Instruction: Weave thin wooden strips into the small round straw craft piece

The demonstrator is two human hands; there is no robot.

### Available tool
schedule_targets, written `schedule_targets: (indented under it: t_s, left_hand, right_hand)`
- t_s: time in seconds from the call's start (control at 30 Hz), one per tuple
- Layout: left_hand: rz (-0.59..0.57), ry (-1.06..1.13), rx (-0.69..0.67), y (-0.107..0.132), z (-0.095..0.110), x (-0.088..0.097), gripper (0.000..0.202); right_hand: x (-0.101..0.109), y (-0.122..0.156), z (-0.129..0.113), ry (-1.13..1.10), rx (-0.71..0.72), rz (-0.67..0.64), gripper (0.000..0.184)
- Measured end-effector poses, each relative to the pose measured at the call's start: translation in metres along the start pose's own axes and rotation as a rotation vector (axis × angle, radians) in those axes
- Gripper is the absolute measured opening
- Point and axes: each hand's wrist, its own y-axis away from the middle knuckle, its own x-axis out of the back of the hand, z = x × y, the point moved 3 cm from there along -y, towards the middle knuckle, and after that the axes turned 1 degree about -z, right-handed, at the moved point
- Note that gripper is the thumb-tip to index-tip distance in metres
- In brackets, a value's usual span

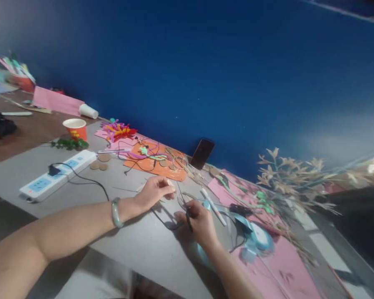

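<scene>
My left hand (pixel 156 194), with a pale green bangle (pixel 116 212) on its wrist, is raised over the grey table (pixel 137 245). Its thumb and fingers are pinched together, and anything between them is too small to make out. Just to the right and nearer to me, my right hand (pixel 200 222) is closed around a slim dark tool (pixel 188 218). Its exact kind does not show. Close to that hand a black cord (pixel 162 221) curves over the table. Thin strands rise between the two hands, blurred.
A white power strip (pixel 59 174) with a black plug lies left, near a paper cup (pixel 75 129). Behind my hands are orange paper (pixel 156 166), wooden discs (pixel 104 158) and a leaning phone (pixel 202 153). Blue ribbon (pixel 258 238), a white marker (pixel 213 207) and dried stems (pixel 277 170) lie right.
</scene>
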Motion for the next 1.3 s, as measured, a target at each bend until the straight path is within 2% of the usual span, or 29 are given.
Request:
schedule_targets:
  t_s: [0.27, 0.53, 0.87, 1.3]
  left_hand:
    - [-0.131, -0.055, 0.04, 0.004, 0.008, -0.007, 0.017]
    - [-0.26, -0.167, -0.018, 0.002, -0.007, -0.005, 0.014]
    - [-0.273, -0.278, -0.034, 0.004, -0.003, -0.007, 0.013]
    - [-0.275, -0.276, -0.035, 0.005, 0.001, -0.007, 0.017]
  right_hand:
    - [0.004, -0.002, -0.011, 0.012, 0.012, -0.125, 0.037]
    - [-0.001, -0.001, -0.007, -0.03, 0.002, -0.2, 0.036]
    - [-0.002, -0.002, -0.001, -0.047, 0.007, -0.212, 0.034]
    - [-0.003, 0.0, 0.003, -0.069, -0.018, -0.178, 0.029]
